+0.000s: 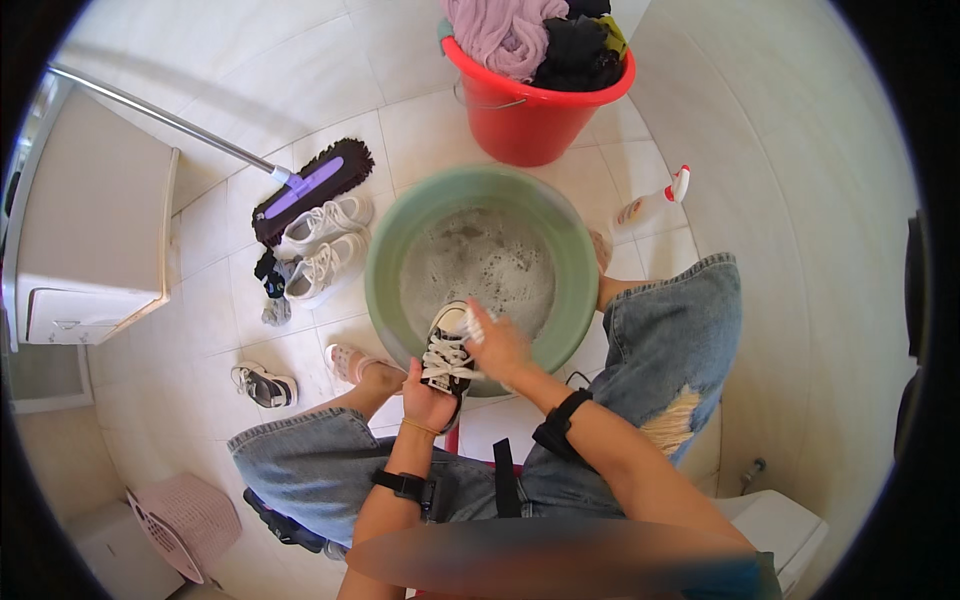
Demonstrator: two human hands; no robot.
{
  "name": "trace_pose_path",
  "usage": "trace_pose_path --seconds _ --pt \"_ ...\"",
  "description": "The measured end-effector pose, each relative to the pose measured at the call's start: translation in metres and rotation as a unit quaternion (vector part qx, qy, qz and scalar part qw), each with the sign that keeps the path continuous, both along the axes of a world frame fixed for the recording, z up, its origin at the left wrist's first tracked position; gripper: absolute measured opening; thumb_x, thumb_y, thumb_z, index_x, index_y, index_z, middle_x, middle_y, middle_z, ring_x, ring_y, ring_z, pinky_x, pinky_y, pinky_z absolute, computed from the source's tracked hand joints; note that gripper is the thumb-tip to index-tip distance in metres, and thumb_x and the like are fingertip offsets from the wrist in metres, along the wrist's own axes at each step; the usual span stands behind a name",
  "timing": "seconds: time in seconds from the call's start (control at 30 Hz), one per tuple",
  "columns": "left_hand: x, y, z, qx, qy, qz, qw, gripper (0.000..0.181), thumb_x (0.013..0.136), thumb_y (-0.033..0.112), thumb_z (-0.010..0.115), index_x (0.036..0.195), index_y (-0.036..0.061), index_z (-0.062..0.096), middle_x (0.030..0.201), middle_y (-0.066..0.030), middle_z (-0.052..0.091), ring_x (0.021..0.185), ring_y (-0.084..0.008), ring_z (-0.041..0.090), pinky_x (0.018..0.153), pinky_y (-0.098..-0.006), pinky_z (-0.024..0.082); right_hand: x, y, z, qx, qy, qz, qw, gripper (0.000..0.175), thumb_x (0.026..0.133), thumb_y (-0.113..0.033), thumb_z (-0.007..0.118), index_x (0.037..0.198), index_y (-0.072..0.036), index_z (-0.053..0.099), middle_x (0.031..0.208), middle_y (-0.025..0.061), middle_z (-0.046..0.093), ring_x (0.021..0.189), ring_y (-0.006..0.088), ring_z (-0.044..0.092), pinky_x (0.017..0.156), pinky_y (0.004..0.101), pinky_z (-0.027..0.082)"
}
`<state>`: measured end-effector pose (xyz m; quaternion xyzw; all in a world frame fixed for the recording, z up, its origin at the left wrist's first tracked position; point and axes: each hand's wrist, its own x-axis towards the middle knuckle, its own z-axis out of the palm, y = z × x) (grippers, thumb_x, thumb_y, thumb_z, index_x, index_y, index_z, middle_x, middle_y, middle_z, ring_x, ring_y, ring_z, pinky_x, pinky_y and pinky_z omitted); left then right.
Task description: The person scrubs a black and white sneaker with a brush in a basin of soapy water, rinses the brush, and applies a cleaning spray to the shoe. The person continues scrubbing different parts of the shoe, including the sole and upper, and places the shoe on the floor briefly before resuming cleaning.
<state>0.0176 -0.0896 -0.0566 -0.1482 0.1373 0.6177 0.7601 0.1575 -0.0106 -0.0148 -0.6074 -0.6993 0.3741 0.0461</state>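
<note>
A black canvas sneaker with white laces and a pale toe cap is tilted over the near rim of a green plastic basin. Its heel end rests in my left hand. My right hand, blurred, grips a white brush against the side of the shoe near the toe; the brush is mostly covered by my fingers. Cloudy grey water with foam lies in the basin below the toe.
A red bucket heaped with laundry stands beyond the basin, with a spray bottle at right. Left are a purple flat mop, white sneakers, socks and another black sneaker. A pink basket sits behind left.
</note>
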Motion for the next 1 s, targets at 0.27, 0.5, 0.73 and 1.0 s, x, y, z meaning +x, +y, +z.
trace_pose_path --seconds 0.27,0.5,0.73,1.0 --pt "0.001 0.0 0.005 -0.016 0.033 -0.016 0.999 0.057 0.098 0.045 0.023 0.132 0.0038 0.041 0.132 -0.0118 0.048 0.122 -0.0297 0.043 0.107 -0.042 0.03 0.004 0.006 0.002 0.034 -0.003 0.008 0.999 0.068 0.079 -0.04 0.059 0.14 -0.027 0.032 0.104 0.0253 0.054 0.095 0.043 0.056 0.078 0.0469 0.048" --pt "0.001 0.003 0.007 -0.082 0.091 -0.029 0.992 0.057 0.097 0.045 0.026 0.134 0.0037 0.04 0.135 -0.0124 0.045 0.126 -0.0303 0.04 0.107 -0.0438 0.029 -0.001 -0.003 0.012 -0.054 0.008 0.118 0.992 0.074 0.077 -0.038 0.061 0.143 -0.035 0.026 0.111 0.0293 0.046 0.095 0.044 0.056 0.079 0.0458 0.049" --pt "0.001 0.006 0.007 -0.124 0.094 -0.033 0.987 0.054 0.097 0.042 0.028 0.133 0.0038 0.041 0.135 -0.0114 0.045 0.124 -0.0292 0.042 0.107 -0.0432 0.03 -0.003 0.0 0.02 -0.004 0.014 0.202 0.979 0.071 0.078 -0.03 0.06 0.141 -0.031 0.029 0.106 0.0256 0.052 0.09 0.0419 0.058 0.073 0.0467 0.05" --pt "0.001 0.003 0.005 -0.054 0.106 -0.055 0.991 0.05 0.097 0.037 0.028 0.133 0.0049 0.041 0.131 -0.0112 0.048 0.12 -0.0275 0.046 0.104 -0.042 0.033 -0.002 0.001 0.024 -0.064 0.043 0.235 0.969 0.067 0.083 -0.037 0.057 0.142 -0.027 0.028 0.102 0.0254 0.053 0.087 0.041 0.058 0.075 0.047 0.049"
